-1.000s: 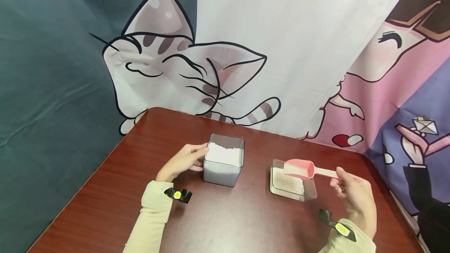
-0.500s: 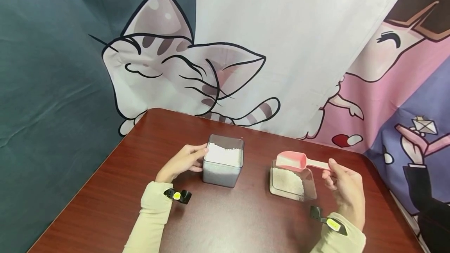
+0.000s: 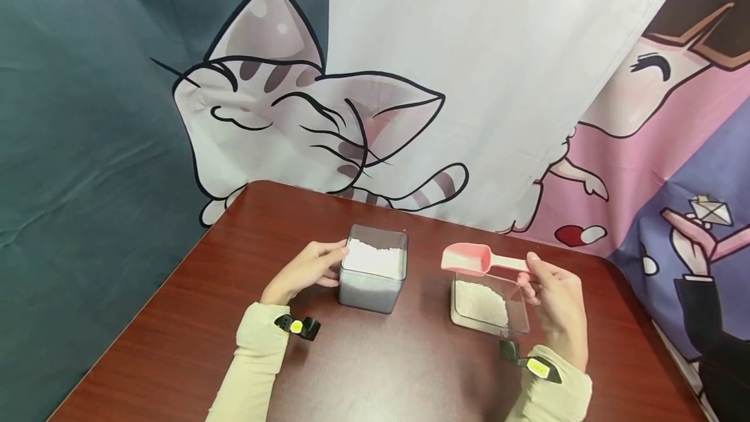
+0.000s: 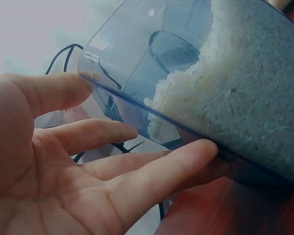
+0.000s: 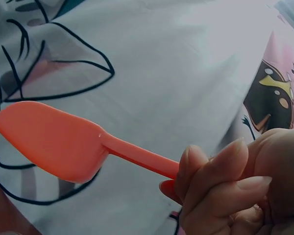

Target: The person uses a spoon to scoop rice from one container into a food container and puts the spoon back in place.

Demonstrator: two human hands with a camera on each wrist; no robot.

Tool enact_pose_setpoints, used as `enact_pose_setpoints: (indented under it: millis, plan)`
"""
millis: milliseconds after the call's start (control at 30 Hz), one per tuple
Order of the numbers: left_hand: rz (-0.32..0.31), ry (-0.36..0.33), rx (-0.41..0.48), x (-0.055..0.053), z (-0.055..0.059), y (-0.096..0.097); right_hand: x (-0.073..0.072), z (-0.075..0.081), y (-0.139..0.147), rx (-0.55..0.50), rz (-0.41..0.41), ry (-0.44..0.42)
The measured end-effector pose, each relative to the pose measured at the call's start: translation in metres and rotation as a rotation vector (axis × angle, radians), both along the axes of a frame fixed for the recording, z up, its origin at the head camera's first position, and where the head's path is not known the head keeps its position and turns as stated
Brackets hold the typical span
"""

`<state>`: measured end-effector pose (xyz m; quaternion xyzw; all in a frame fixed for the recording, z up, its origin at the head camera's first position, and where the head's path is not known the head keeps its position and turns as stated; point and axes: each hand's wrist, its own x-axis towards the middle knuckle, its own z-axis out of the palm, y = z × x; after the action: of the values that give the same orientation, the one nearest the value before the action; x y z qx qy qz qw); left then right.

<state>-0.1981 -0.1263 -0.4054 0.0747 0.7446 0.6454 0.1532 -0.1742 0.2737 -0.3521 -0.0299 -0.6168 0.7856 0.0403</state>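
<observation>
My right hand grips the handle of a pink scoop, held above the back of a low clear container. Pale contents show in the scoop's bowl in the head view; the right wrist view shows only its underside. Whitish grains fill part of the low container. Beside the taller bluish clear container, my left hand rests its nearly straight fingers against the wall and corner. White rice is heaped inside this container, with a broken slope towards one side.
Both containers stand on a reddish-brown wooden table, the taller one to the left with a gap between them. A cartoon-printed curtain hangs right behind the table's back edge.
My right hand has moved left and slightly up with the scoop, from over the low container towards the taller one. The left hand and both containers have stayed in place.
</observation>
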Motion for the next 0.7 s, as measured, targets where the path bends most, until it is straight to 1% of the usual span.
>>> enact_pose_setpoints:
  millis: [67,167,233,333,467,567,700]
  plan:
    - [0.000,0.001,0.001,0.000,0.001,0.000,-0.002,0.001,-0.005,0.026,-0.013,-0.012]
    - [0.002,0.000,0.006,0.001,0.001,0.000,-0.004,0.001,-0.013,0.051,-0.007,-0.019]
    - [0.001,-0.003,0.008,0.000,0.002,0.000,-0.006,0.001,-0.018,0.053,0.018,-0.013]
    - [-0.001,-0.008,0.006,0.000,0.002,0.001,-0.007,0.000,-0.025,0.052,0.033,0.001]
    - [-0.012,-0.008,0.005,0.000,0.002,0.001,-0.010,-0.001,-0.035,0.043,0.005,0.007]
    - [-0.014,-0.004,0.004,0.000,0.002,0.000,-0.012,-0.002,-0.043,0.032,0.003,0.016]
    - [-0.007,-0.001,0.002,0.000,0.001,0.000,-0.014,0.000,-0.055,0.059,0.011,0.040]
